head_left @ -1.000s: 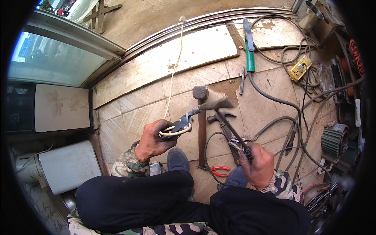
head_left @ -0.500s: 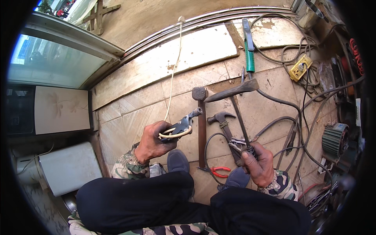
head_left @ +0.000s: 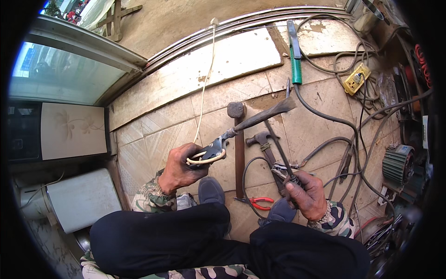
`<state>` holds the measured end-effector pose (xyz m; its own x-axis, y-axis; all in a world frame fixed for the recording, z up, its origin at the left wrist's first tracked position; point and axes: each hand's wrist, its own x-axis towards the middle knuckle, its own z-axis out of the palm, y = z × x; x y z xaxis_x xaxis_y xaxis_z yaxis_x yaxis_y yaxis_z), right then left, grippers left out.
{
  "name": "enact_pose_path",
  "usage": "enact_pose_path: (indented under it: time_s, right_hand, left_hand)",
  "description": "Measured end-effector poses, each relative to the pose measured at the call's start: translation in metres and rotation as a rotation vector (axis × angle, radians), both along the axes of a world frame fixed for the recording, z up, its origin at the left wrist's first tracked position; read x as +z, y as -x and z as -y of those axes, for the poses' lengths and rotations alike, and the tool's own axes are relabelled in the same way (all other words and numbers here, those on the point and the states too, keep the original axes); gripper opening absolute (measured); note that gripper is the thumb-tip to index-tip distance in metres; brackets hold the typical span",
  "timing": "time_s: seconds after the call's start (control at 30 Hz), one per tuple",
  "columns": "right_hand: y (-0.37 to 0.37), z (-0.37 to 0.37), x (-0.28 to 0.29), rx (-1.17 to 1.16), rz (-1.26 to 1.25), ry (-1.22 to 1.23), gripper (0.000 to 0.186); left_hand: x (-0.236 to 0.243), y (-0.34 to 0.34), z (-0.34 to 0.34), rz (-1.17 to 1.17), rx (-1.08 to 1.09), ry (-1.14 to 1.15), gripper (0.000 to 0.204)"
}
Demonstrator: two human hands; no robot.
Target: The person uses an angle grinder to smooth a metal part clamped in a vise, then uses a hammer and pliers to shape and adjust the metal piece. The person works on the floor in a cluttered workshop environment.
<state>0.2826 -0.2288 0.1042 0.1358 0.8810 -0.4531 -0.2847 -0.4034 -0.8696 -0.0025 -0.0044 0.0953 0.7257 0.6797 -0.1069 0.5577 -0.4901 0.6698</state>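
Note:
In my left hand point(head_left: 182, 166) is a black, riveted metal tool point(head_left: 213, 151) with a narrow tip and a cream loop along its side. My right hand point(head_left: 307, 194) grips a chipping hammer point(head_left: 265, 116) by its handle. The hammer's narrow end meets, or overlaps, the tip of the black tool; its broad flat end points up and right. Below them a long-handled hammer point(head_left: 239, 162) with a blocky head lies on the tiles, and a claw hammer point(head_left: 265, 145) lies to its right, its lower part behind my right hand. Red-handled pliers point(head_left: 261, 202) lie between my shoes.
A green-handled electrode holder point(head_left: 296, 69) lies ahead, its cable curving right. A yellow socket box point(head_left: 357, 80) sits among coiled cables at far right, near a finned motor point(head_left: 397, 162). A cream cord point(head_left: 206, 83) crosses the floor. A glass door point(head_left: 69, 72) stands left.
The chipping hammer's head has moved left and slightly down, so its narrow end now meets the black tool's tip. My left hand has shifted only slightly.

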Motion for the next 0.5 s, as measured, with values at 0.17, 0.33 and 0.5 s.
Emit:
enact_pose_path:
  time_s: [0.17, 0.33, 0.5]
  right_hand:
    - [-0.001, 0.003, -0.004, 0.000, 0.136, -0.022, 0.015]
    - [0.002, -0.003, 0.010, -0.091, -0.012, 0.062, 0.017]
    - [-0.005, -0.001, 0.006, 0.041, 0.132, 0.047, 0.016]
  left_hand:
    - [-0.003, -0.002, 0.000, 0.002, -0.017, 0.001, 0.031]
    - [-0.003, 0.008, 0.001, 0.004, -0.011, -0.002, 0.032]
    - [-0.003, 0.003, 0.001, -0.006, -0.005, 0.037, 0.032]
